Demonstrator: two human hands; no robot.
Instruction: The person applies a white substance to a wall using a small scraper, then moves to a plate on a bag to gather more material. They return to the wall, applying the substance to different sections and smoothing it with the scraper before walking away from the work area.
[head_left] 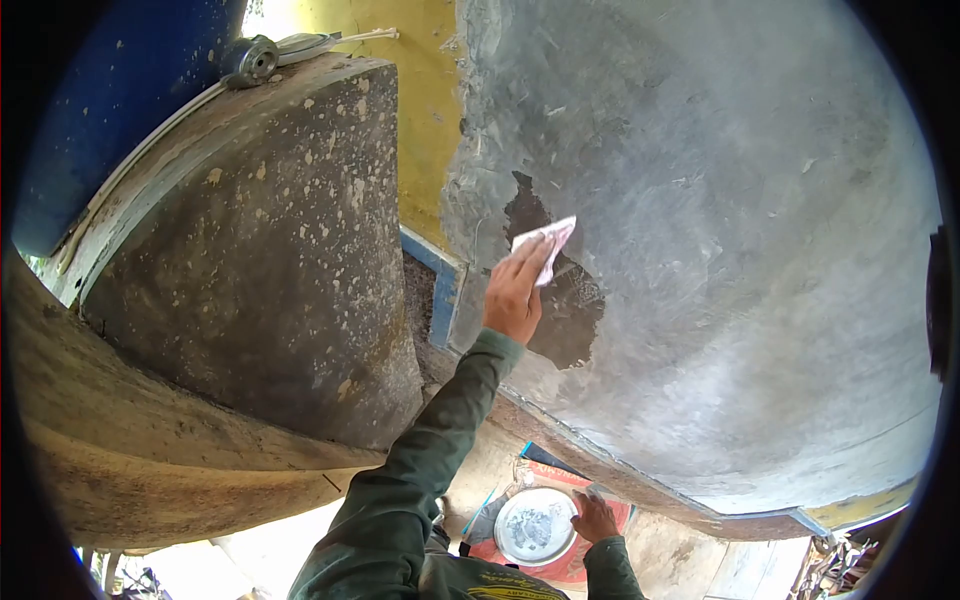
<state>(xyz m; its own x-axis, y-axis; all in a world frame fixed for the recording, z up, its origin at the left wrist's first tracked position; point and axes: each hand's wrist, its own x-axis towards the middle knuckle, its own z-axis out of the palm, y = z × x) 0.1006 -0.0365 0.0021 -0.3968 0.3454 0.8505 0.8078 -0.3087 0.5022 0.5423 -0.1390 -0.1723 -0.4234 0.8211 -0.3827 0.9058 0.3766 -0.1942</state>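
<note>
My left hand point(515, 298) reaches up to the grey wall point(720, 260) with its fingers pressed on a folded white and pink sheet point(558, 240); I cannot tell if it is paper, cloth or plastic. The sheet lies over a dark, irregular patch point(570, 320) on the wall. Low in the view, my right hand point(595, 517) is beside the rim of a round pale basin point(535, 527). Its thumb is apart from its fingers, and its fingertips look grey. Some greyish material is in the basin.
A speckled concrete block point(270, 250) stands at the left, with a blue barrel point(120, 110) and a metal fitting point(258, 62) behind it. A yellow wall strip point(428, 120) has a blue border point(445, 300) below. Sticks point(835, 567) lie at the lower right.
</note>
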